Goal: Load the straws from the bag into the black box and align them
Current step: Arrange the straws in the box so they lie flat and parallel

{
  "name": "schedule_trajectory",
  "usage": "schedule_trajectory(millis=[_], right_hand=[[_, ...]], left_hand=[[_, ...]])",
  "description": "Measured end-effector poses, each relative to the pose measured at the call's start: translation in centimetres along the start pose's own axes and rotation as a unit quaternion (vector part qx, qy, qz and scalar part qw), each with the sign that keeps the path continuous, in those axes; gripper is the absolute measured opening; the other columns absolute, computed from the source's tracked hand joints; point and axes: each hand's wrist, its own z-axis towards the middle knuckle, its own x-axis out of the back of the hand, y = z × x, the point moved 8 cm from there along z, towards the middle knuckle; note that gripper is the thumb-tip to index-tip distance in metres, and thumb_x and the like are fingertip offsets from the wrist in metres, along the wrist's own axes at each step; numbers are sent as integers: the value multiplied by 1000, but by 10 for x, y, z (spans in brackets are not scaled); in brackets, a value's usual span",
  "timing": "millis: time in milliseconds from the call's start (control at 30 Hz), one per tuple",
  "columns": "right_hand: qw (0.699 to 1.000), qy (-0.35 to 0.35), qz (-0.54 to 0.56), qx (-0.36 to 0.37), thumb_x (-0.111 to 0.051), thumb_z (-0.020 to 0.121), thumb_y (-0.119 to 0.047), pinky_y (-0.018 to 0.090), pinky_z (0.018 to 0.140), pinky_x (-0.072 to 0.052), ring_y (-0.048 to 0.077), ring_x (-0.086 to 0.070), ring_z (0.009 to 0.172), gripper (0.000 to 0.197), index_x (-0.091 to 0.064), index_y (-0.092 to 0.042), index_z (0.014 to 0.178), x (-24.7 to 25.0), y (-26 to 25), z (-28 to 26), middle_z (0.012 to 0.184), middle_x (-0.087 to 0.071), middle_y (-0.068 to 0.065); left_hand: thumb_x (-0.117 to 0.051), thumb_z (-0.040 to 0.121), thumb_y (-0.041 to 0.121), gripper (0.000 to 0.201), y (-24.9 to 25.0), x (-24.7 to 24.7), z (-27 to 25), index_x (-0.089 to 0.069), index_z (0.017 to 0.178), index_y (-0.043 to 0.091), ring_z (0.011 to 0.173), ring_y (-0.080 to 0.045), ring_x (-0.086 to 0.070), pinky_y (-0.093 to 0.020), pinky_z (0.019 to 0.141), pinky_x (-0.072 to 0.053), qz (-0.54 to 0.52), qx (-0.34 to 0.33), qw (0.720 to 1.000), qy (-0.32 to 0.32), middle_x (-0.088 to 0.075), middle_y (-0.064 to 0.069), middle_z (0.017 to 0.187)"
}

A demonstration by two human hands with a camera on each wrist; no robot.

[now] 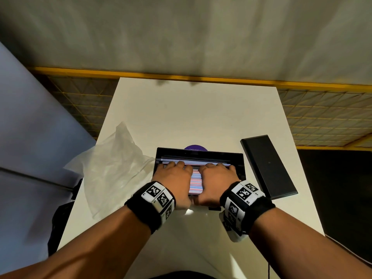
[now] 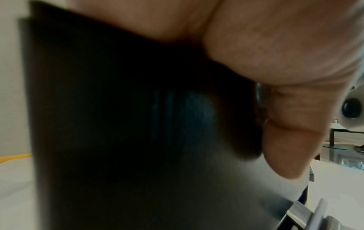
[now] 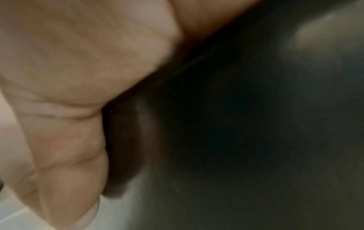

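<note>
The open black box (image 1: 199,151) sits on the white table near me, filled with pink, blue and white striped straws (image 1: 195,182) lying left to right. My left hand (image 1: 174,178) and right hand (image 1: 217,178) lie side by side on the straws, fingers bent down over the bundle's far side. In the left wrist view my thumb (image 2: 285,140) rests against the box's dark outer wall (image 2: 118,124). The right wrist view shows the same: the thumb (image 3: 69,155) against the blurred black wall (image 3: 236,140). The fingertips are hidden inside the box.
A crumpled clear plastic bag (image 1: 112,168) lies left of the box. The black lid (image 1: 267,166) lies flat to the right. A purple disc (image 1: 195,148) peeks out behind the box. The white table (image 1: 191,113) ends at a yellow-framed mesh fence.
</note>
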Motion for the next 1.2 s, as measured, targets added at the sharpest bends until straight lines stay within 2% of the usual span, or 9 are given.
schedule_trajectory(millis=[133,267,500,733,867,1000,1200], right_hand=[[1000,-14,8,-2,-62,64,-70,48,100,-34,24,-54,112,70,-52,-26,118,0,0,1,114,-60,-4],[1000,-6,-6,4,-60,64,-69,50,99,-31,26,-43,119,72,-55,-27,122,1,-1,0,120,-50,-2],[1000,-23,11,-4,-59,66,-65,52,106,-33,23,-57,111,64,-52,-28,117,-1,-5,-1,111,-62,-4],[1000,-18,20,-5,-60,67,-64,50,105,-34,22,-57,111,63,-52,-27,118,-1,-5,-2,112,-63,-6],[999,-15,28,-3,-60,67,-62,53,107,-31,21,-58,110,61,-51,-27,116,-1,-5,-3,109,-63,-7],[999,-16,28,1,-61,69,-60,55,109,-28,20,-56,112,62,-49,-26,119,0,-6,-4,113,-61,-8],[999,-8,38,6,-63,69,-56,50,106,-32,21,-58,110,57,-50,-26,115,1,-6,-3,110,-62,-7]], left_hand=[[-63,70,60,77,0,1,1,-42,133,21,119,-26,-49,-46,102,-39,-4,-2,1000,-3,-50,-2,127],[-64,70,57,73,2,2,-2,-45,130,21,120,-26,-45,-45,102,-39,-9,-3,1000,-1,-47,-3,127],[-63,70,55,76,0,-4,-2,-41,135,22,120,-25,-51,-45,106,-36,-14,16,1000,-11,-55,-3,127],[-64,69,55,76,-1,-7,-2,-39,133,23,120,-26,-50,-45,105,-34,-27,26,999,-6,-54,-3,125],[-64,65,54,77,-1,-8,-2,-40,132,24,119,-25,-52,-46,106,-34,-34,25,999,-4,-58,-2,123],[-64,65,54,78,-1,-7,-2,-40,133,25,122,-25,-50,-47,108,-33,-37,24,999,-3,-54,0,127],[-65,65,53,75,-1,-6,-2,-41,131,25,120,-23,-52,-46,107,-33,-46,23,999,0,-56,1,126]])
